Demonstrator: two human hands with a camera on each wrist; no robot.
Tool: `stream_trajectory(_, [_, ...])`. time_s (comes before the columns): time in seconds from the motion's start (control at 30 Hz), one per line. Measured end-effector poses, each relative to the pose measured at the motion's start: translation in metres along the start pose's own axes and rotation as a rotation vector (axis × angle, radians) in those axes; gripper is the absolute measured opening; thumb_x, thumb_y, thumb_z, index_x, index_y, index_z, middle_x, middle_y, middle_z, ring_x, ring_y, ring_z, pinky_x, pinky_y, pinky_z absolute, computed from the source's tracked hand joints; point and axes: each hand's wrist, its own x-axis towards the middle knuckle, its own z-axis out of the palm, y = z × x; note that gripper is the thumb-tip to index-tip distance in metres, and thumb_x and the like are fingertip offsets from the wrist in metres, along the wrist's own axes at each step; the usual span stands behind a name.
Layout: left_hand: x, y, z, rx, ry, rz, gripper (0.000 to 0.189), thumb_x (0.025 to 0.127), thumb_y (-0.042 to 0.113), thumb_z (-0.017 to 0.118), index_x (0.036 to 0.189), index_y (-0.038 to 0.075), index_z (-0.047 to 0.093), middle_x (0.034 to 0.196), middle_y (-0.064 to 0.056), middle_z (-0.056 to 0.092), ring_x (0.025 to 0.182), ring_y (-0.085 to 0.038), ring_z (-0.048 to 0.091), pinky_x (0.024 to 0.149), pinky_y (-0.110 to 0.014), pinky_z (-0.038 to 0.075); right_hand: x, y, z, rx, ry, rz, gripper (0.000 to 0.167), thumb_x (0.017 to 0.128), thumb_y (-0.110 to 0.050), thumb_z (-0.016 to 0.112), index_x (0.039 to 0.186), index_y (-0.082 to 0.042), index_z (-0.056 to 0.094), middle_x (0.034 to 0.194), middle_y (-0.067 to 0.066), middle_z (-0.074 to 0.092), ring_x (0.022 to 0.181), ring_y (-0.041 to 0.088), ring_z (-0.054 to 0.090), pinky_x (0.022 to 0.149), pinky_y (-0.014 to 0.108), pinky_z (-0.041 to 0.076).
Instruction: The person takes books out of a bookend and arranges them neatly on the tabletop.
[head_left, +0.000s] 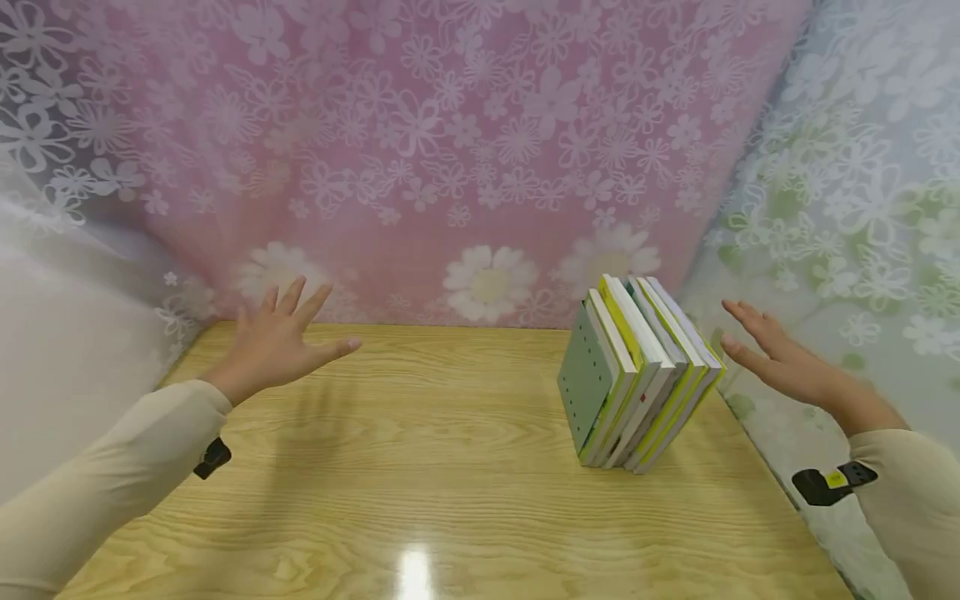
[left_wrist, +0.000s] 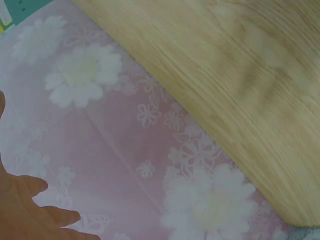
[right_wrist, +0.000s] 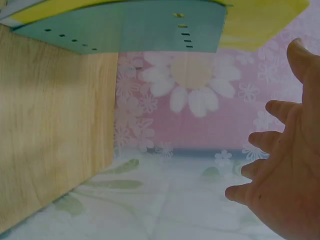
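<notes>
A row of several thin books (head_left: pixel 637 375) stands upright on the right part of the wooden table, with a grey-green perforated cover (head_left: pixel 585 379) at its left end. My left hand (head_left: pixel 281 337) hovers over the table's left side, fingers spread, holding nothing. To the right of the books, past the table's side edge, my right hand (head_left: pixel 783 358) is raised with its fingers extended, apart from them. The right wrist view shows that palm (right_wrist: pixel 285 165) beside a teal cover (right_wrist: pixel 150 27) and a yellow one (right_wrist: pixel 265 22).
The wooden table (head_left: pixel 420 433) ends against a pink floral curtain (head_left: pixel 450 150) at the back. A pale floral curtain (head_left: pixel 862 208) hangs along the right side, and whitish cloth (head_left: pixel 67 308) on the left. Black wrist devices (head_left: pixel 213 458) sit on both sleeves.
</notes>
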Motion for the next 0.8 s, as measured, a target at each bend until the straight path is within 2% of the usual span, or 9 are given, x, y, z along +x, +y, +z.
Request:
stream_trajectory(0.13, [0.002, 0.003, 0.011, -0.039, 0.028, 0.022, 0.099, 0.082, 0.077, 0.046, 0.156, 0.026, 0.005, 0.160, -0.019, 0.000, 0.138, -0.057, -0.002, 0.097, -0.080, -0.006, -0.010, -0.002, 0.009, 0.098, 0.005, -0.022, 0.065, 0.106, -0.023, 0.035, 0.155, -0.026, -0.008, 0.158, 0.020, -0.014, 0.137, 0.055, -0.013, 0.092, 0.082, 0.005])
stream_trajectory(0.27, [0.003, 0.006, 0.021, -0.085, 0.061, 0.046, 0.097, 0.083, 0.074, 0.050, 0.156, 0.026, 0.008, 0.160, -0.017, 0.005, 0.139, -0.056, 0.003, 0.098, -0.079, -0.004, -0.020, -0.007, 0.022, 0.201, 0.023, -0.014, 0.061, 0.106, -0.023, 0.033, 0.154, -0.033, -0.002, 0.161, 0.007, -0.004, 0.140, 0.050, -0.001, 0.094, 0.078, 0.015])
stream_trajectory(0.33, [0.004, 0.008, 0.025, -0.114, 0.067, 0.059, 0.096, 0.084, 0.072, 0.051, 0.156, 0.026, 0.008, 0.160, -0.016, 0.006, 0.140, -0.055, 0.004, 0.099, -0.079, -0.002, -0.026, -0.008, 0.030, 0.217, 0.060, -0.021, 0.059, 0.106, -0.022, 0.034, 0.155, -0.034, 0.003, 0.161, -0.002, 0.005, 0.145, 0.033, 0.010, 0.108, 0.058, 0.026])
stream_trajectory(0.37, [0.004, 0.011, 0.027, -0.135, 0.067, 0.067, 0.096, 0.084, 0.071, 0.053, 0.156, 0.026, 0.008, 0.160, -0.016, 0.006, 0.140, -0.055, 0.005, 0.099, -0.079, -0.002, -0.029, -0.009, 0.034, 0.233, 0.080, -0.027, 0.058, 0.106, -0.020, 0.034, 0.155, -0.033, 0.005, 0.160, -0.005, 0.010, 0.145, 0.021, 0.015, 0.109, 0.045, 0.031])
stream_trajectory(0.43, [0.007, 0.016, 0.033, -0.177, 0.060, 0.082, 0.096, 0.084, 0.069, 0.055, 0.156, 0.026, 0.007, 0.161, -0.015, 0.005, 0.140, -0.054, 0.005, 0.100, -0.079, -0.001, -0.034, -0.011, 0.041, 0.271, 0.114, -0.047, 0.058, 0.106, -0.017, 0.035, 0.155, -0.030, 0.008, 0.158, -0.009, 0.017, 0.138, 0.001, 0.023, 0.100, 0.019, 0.037])
stream_trajectory(0.5, [0.010, 0.022, 0.039, -0.215, 0.053, 0.094, 0.098, 0.083, 0.069, 0.056, 0.156, 0.026, 0.007, 0.161, -0.014, 0.004, 0.141, -0.051, 0.005, 0.102, -0.077, 0.000, -0.039, -0.013, 0.047, 0.309, 0.149, -0.061, 0.058, 0.105, -0.014, 0.037, 0.156, -0.027, 0.011, 0.156, -0.011, 0.021, 0.127, -0.015, 0.028, 0.086, 0.003, 0.034])
stream_trajectory(0.57, [0.012, 0.027, 0.045, -0.256, 0.048, 0.103, 0.098, 0.082, 0.068, 0.058, 0.156, 0.028, 0.007, 0.161, -0.013, 0.004, 0.142, -0.049, 0.006, 0.103, -0.076, -0.001, -0.041, -0.016, 0.055, 0.370, 0.171, -0.068, 0.059, 0.104, -0.011, 0.039, 0.156, -0.023, 0.013, 0.156, -0.008, 0.022, 0.123, -0.018, 0.031, 0.087, 0.003, 0.035])
stream_trajectory(0.67, [0.015, 0.035, 0.054, -0.295, 0.049, 0.115, 0.100, 0.081, 0.068, 0.061, 0.155, 0.028, 0.007, 0.161, -0.013, 0.007, 0.143, -0.047, 0.008, 0.104, -0.075, 0.001, -0.044, -0.022, 0.065, 0.424, 0.211, -0.063, 0.060, 0.103, -0.010, 0.043, 0.155, -0.020, 0.016, 0.157, -0.002, 0.025, 0.123, -0.014, 0.035, 0.088, 0.004, 0.038])
stream_trajectory(0.8, [0.018, 0.046, 0.064, -0.344, 0.047, 0.129, 0.101, 0.080, 0.067, 0.062, 0.155, 0.027, 0.009, 0.161, -0.010, 0.008, 0.144, -0.044, 0.009, 0.104, -0.075, 0.002, -0.047, -0.033, 0.079, 0.403, 0.317, -0.010, 0.060, 0.101, -0.014, 0.050, 0.154, -0.019, 0.023, 0.150, -0.003, 0.038, 0.120, -0.012, 0.041, 0.085, 0.004, 0.040])
